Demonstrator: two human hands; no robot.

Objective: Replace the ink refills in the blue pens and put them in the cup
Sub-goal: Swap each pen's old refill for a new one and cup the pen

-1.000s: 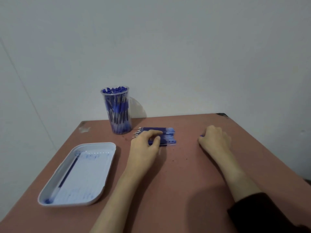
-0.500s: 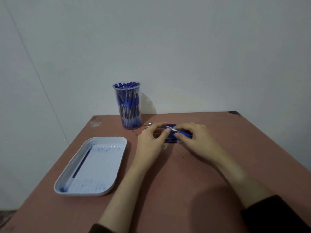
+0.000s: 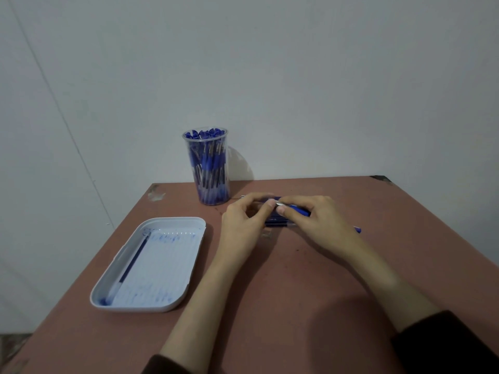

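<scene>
— What were the hands doing?

— Close together over the far middle of the worktop [image 3: 270, 306]. The right hand [image 3: 321, 222] gripped a blue pen [image 3: 297, 210] by its barrel, and the left hand [image 3: 243, 225] had thumb and forefinger pinched at the pen's metal tip. The right palm hid most of the barrel; only the blue tail end showed past the wrist.

— Anything beneath them?

— A blue stack [image 3: 275, 223] lay on the worktop, mostly covered by the fingers. Thin tips poked out on its left side. I couldn't tell whether it was whole pens or bare refills.

— And the cup?

— The clear cup [image 3: 224, 157] stood upright near the back edge, just left of the hands, packed with blue pens too crowded to count.

— The tray?

— The white tray [image 3: 167, 271] sat nearer, on the left, smeared with blue ink, with one refill [image 3: 132, 261] lying along its left wall. Dark sleeves were cut off at the bottom edge.
</scene>
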